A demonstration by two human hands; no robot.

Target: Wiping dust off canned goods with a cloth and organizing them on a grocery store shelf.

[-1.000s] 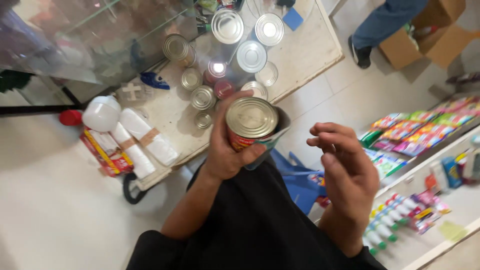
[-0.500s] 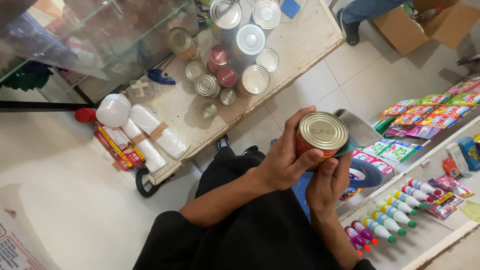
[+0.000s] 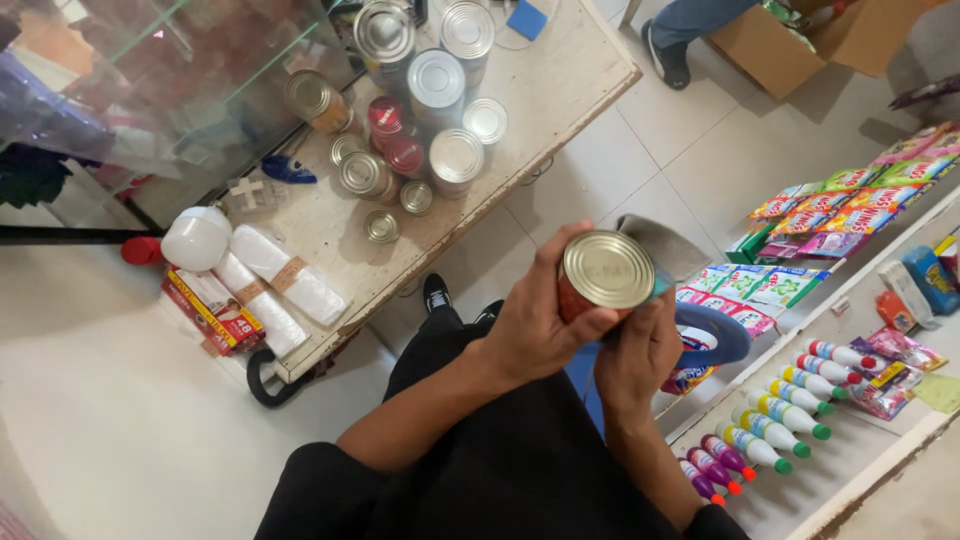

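Head view: your left hand (image 3: 535,325) wraps the tin can (image 3: 603,275) from the side, thumb across its rim. Your right hand (image 3: 637,355) cups it from below, fingers closed on it. You hold the can above your lap, well apart from the surface (image 3: 560,85) edge.
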